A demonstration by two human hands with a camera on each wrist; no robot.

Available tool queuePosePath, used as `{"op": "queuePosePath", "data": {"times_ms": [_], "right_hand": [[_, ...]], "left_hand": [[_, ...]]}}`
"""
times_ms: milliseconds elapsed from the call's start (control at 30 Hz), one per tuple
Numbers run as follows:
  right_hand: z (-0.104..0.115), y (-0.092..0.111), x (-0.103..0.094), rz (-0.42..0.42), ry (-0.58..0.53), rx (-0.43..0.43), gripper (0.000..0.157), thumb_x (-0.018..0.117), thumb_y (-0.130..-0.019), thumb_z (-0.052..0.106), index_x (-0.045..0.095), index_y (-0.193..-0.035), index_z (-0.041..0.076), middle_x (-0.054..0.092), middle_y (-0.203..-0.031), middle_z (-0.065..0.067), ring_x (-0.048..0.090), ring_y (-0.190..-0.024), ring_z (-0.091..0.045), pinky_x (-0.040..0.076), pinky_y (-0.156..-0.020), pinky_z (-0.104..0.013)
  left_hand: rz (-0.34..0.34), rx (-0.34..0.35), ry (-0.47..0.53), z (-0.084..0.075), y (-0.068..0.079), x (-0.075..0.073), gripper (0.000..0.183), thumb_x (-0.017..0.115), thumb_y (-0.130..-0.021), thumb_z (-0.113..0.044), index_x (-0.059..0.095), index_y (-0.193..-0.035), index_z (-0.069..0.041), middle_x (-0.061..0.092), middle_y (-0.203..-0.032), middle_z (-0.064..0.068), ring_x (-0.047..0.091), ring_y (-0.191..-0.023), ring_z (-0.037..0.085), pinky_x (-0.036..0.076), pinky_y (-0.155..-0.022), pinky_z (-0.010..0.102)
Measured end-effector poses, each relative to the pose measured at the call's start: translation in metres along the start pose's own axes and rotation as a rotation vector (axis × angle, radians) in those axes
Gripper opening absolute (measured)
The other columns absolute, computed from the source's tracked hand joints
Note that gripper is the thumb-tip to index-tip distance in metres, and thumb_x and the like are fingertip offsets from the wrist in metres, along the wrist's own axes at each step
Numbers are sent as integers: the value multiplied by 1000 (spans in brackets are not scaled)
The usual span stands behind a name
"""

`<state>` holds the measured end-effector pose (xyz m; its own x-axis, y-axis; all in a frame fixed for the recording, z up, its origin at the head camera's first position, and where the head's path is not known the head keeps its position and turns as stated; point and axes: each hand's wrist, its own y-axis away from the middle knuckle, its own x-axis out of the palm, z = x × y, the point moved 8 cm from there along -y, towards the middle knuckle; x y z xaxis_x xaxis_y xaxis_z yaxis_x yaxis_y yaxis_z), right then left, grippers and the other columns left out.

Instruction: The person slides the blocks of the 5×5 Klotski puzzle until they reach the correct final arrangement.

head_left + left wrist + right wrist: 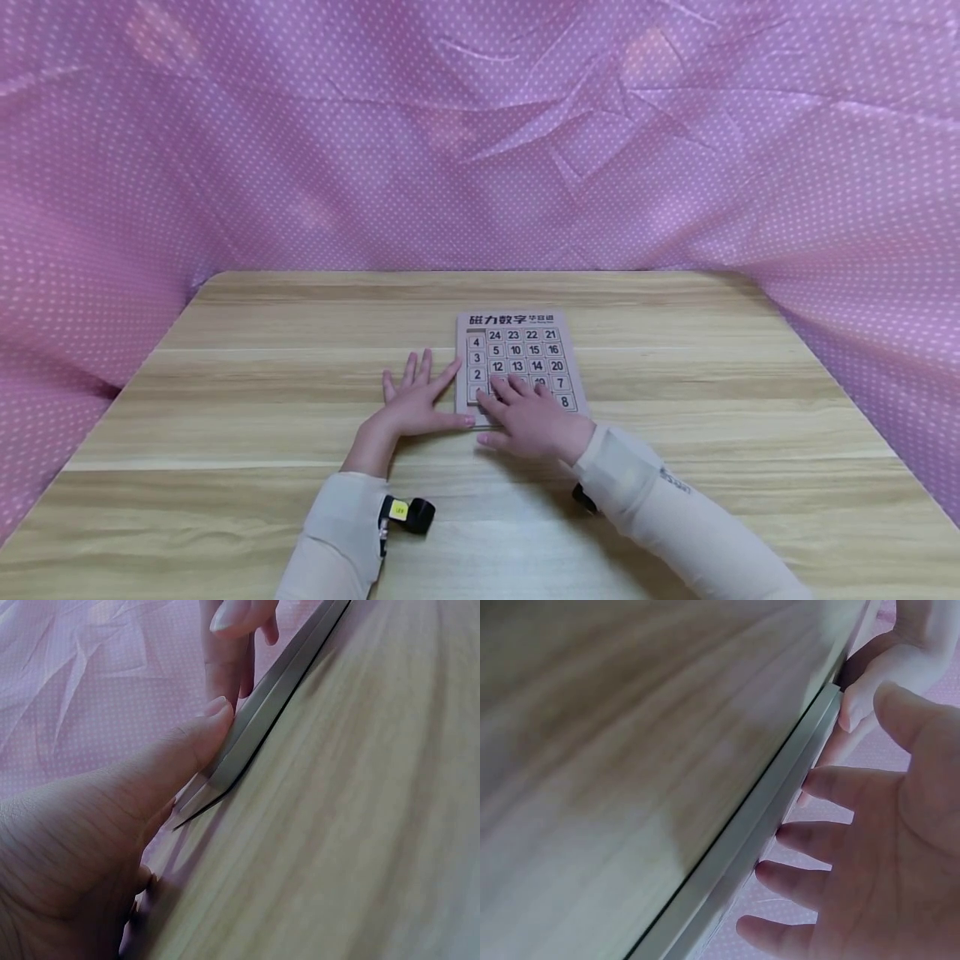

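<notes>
A magnetic number sliding puzzle [512, 320] lies flat on the table, its pale frame topped with Chinese lettering and its tiles numbered. Above the 4 tile [476, 342] in the left column, a narrow gap shows. My left hand [414, 409] braces the board's near left corner with spread, straight fingers; its thumb [196, 735] lies on the corner and its index finger reaches the left side. Over the lower rows is my right hand [534, 419], palm down, fingertips on the tiles and thumb off the near edge. It hides several of the lower tiles.
The wood-grain table [285, 367] extends around the puzzle on all sides. A pink dotted curtain [480, 167] hangs behind and along both sides. A black wrist camera [418, 516] juts from the left sleeve above the tabletop.
</notes>
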<state>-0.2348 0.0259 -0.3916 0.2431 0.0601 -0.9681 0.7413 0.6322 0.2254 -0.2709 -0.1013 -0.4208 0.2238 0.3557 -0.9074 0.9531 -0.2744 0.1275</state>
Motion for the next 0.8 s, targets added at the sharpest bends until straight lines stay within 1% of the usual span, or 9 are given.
{"op": "queuePosePath", "data": {"times_ms": [400,533,667,800], "right_hand": [[-5,-11,-1,-6,27,33,66,30,-84,58,22,-138,19,10,-142,-8,10,-126,-33,14,-94,-58],[-6,-10,-1,-6,10,22,67,30,-85,58,21,-138,19,10,-142,-8,10,-126,-33,14,-94,-57],[-10,-3,-3,-14,-18,5,67,32,-85,57,23,-137,16,12,-142,-9,12,-126,-32,15,-94,-57],[-21,14,-4,-20,-34,21,68,35,-85,55,25,-137,13,14,-142,-10,13,-126,-32,15,-95,-55]], "left_hand": [[-4,4,0,1,-1,0,97,46,-58,-78,11,-137,-36,-7,-141,15,-15,-125,31,-16,-89,57],[-3,1,1,1,-1,0,97,46,-58,-78,10,-137,-36,-8,-141,15,-15,-125,31,-16,-89,57],[-3,-2,24,0,-1,0,96,49,-58,-76,11,-137,-36,-7,-141,16,-15,-125,31,-17,-89,57],[-3,-2,26,-1,-1,-1,96,50,-58,-75,12,-137,-36,-7,-141,16,-15,-125,31,-17,-89,57]]}}
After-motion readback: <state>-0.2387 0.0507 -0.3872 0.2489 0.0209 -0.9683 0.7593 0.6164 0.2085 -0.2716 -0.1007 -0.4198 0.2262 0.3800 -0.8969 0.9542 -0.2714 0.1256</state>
